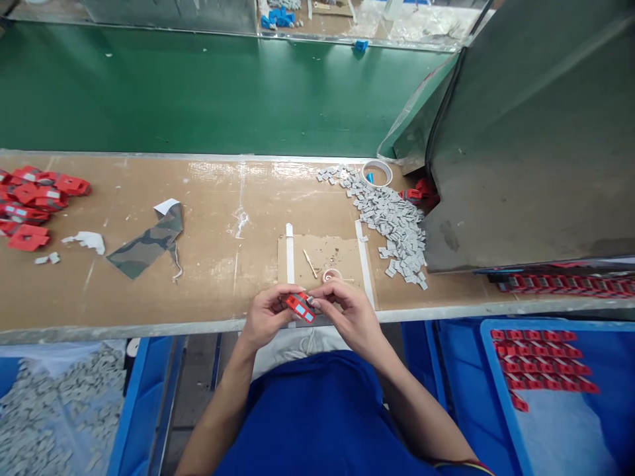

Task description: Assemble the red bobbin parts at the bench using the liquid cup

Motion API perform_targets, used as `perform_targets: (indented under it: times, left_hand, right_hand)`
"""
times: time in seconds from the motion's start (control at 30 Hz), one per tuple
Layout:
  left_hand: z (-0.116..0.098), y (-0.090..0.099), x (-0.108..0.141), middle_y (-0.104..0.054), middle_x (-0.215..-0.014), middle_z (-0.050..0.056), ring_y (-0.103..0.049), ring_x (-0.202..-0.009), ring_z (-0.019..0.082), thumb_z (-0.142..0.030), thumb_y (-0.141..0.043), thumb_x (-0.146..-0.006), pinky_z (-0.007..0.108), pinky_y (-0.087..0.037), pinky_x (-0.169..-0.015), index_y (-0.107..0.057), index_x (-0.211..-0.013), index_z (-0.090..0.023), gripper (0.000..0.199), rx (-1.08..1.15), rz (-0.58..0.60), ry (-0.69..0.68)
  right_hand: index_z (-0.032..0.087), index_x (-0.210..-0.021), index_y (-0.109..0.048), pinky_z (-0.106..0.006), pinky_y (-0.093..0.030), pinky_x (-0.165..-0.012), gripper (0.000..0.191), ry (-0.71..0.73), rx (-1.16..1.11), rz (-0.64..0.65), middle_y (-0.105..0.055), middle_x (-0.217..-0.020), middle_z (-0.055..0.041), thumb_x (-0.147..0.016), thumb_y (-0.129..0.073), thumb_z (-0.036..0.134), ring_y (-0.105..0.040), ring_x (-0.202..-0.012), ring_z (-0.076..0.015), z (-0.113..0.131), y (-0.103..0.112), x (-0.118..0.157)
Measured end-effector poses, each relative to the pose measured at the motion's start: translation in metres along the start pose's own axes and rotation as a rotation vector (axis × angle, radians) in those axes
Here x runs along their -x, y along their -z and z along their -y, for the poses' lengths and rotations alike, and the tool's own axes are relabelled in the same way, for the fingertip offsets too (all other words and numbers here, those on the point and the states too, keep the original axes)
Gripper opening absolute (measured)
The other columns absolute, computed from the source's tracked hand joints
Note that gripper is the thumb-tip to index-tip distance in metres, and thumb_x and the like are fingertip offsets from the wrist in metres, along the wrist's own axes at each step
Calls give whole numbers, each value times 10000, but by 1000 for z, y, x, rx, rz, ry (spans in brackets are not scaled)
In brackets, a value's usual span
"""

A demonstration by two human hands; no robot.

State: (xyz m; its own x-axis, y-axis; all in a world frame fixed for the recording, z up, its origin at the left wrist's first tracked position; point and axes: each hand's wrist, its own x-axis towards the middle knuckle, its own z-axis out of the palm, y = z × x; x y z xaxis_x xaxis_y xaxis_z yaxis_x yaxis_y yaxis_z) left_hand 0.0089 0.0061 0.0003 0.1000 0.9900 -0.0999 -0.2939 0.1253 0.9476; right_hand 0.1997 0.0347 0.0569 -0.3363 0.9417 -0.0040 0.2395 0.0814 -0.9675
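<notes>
A red part with grey and pale patches is held above the table's front edge. My left hand pinches its left end between thumb and fingers. At its right end, my right hand has its fingers closed around a small grey piece, touching the red part. Just beyond the hands, a small ring and a thin pale stick lie on a cardboard sheet between two white tape strips.
Small grey pieces lie heaped at right beside a tape roll. Red parts are piled at far left, near a camouflage cloth. A large metal housing stands at right, above a blue tray holding rows of red parts.
</notes>
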Motion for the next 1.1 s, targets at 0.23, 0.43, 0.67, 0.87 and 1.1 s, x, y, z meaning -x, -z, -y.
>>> perform_targets:
  times: [0.23, 0.43, 0.67, 0.87, 1.1]
  left_hand:
    - [2, -1, 0, -802, -905, 93, -753, -766, 180, -411, -927, -704, 247, -616, -701, -811, -1014, -170, 409, 4, -22, -13]
    - [1, -2, 1, -814, -916, 109, -772, -775, 198, -430, -934, -687, 260, -632, -695, -830, -995, -173, 415, -18, -18, -20]
    - [-10, -10, 19, -804, -926, 96, -763, -810, 200, -437, -899, -741, 280, -633, -735, -821, -1044, -180, 404, -136, -65, -120]
    - [-27, -23, 45, -799, -931, 74, -739, -816, 174, -383, -822, -848, 252, -594, -740, -809, -1086, -206, 297, -344, -116, -310]
    - [-38, -34, 70, -802, -932, 80, -737, -821, 188, -354, -782, -884, 274, -583, -752, -798, -1089, -197, 259, -562, -108, -412]
  right_hand:
    - [191, -887, -742, -279, -503, -663, 147, 33, -8, -10, -743, -831, -50, -960, -664, 291, -642, -748, -171, -4, -1, 0]
    - [203, -833, -726, -273, -467, -617, 159, 90, 50, -43, -647, -738, -18, -956, -662, 280, -581, -682, -157, -7, -2, 6]
    - [239, -957, -770, -290, -505, -640, 168, 180, 146, -140, -628, -797, -37, -997, -608, 252, -620, -740, -176, 11, -12, 27]
    - [244, -1082, -765, -284, -485, -615, 262, 296, 326, -165, -582, -776, -36, -1033, -513, 190, -580, -672, -159, 34, -15, 59]
    - [234, -1183, -721, -310, -508, -655, 283, 318, 267, -174, -592, -834, -51, -1020, -498, 173, -582, -719, -178, 32, -21, 87]
